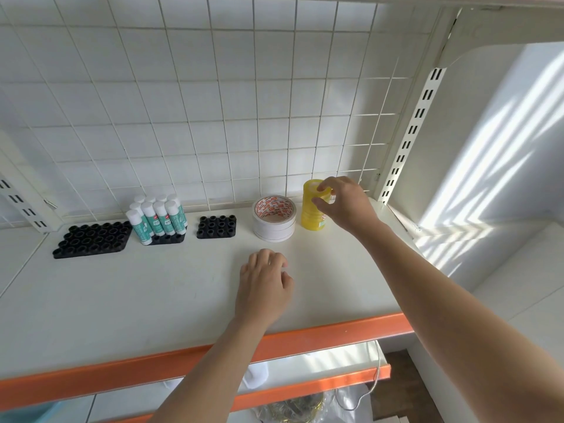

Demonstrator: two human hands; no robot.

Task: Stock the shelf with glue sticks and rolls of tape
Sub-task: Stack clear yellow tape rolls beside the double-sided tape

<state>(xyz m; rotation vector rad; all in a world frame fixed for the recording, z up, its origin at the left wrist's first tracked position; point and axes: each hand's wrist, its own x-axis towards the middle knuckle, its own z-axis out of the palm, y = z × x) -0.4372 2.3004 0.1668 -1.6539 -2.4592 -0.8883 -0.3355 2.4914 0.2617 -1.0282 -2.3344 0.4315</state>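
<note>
A tall stack of yellow tape rolls (311, 215) stands at the back right of the white shelf (152, 288). My right hand (345, 203) grips the upper part of this stack, fingers curled over its top. Just left of it sits a short stack of white tape rolls (274, 218) with a red-printed core. Several white glue sticks with teal labels (157, 219) stand upright in a small black holder. My left hand (265, 282) rests on the shelf in front of the white tape, fingers loosely curled, holding nothing.
An empty black holder tray (91, 239) lies at the left and a smaller one (216, 226) between the glue sticks and the tape. A wire grid (213, 102) backs the shelf. An orange strip (183, 358) lines the front edge; a lower shelf and bags show below.
</note>
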